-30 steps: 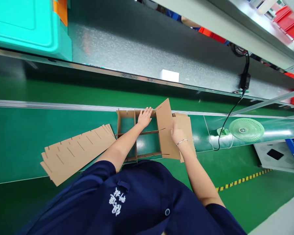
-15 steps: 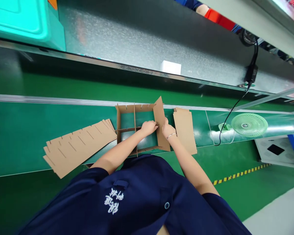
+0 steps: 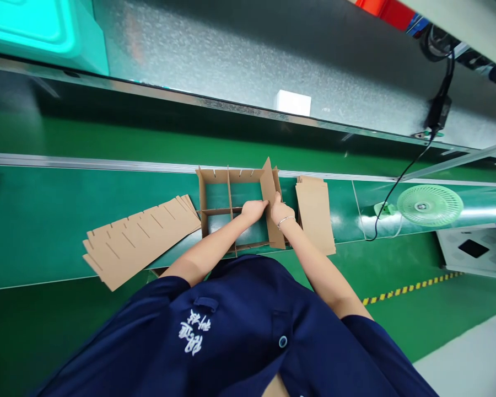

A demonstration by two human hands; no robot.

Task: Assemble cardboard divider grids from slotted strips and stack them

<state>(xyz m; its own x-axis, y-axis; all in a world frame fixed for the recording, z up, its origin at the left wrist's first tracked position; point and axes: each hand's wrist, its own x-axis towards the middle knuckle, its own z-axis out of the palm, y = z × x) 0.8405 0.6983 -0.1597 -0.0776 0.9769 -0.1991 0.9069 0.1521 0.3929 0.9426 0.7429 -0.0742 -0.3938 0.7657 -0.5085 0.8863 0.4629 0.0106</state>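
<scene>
A cardboard divider grid (image 3: 215,212) of interlocked strips stands upright on the green bench in front of me. At its right side, a tan cardboard strip (image 3: 268,184) stands tilted across the long strips, its upper end rising above them. My left hand (image 3: 254,210) is closed, pinching this strip from inside the grid. On the strip's other face, my right hand (image 3: 281,212) grips it with the thumb up; most of its fingers are hidden. Left of the grid lies a fanned stack of slotted cardboard strips (image 3: 143,237). A second stack of cardboard pieces (image 3: 314,216) lies to the right.
Behind the bench (image 3: 45,220) runs a metal shelf (image 3: 198,60) bearing a turquoise bin (image 3: 85,41) and a small white box (image 3: 293,103). A green fan (image 3: 430,205) stands at the right, with a black cable (image 3: 405,168) hanging near it.
The held strip has turned slightly and sits a little inward, so the grid's right end now shows beyond it. Both hands keep hold. The camera view has shifted slightly.
</scene>
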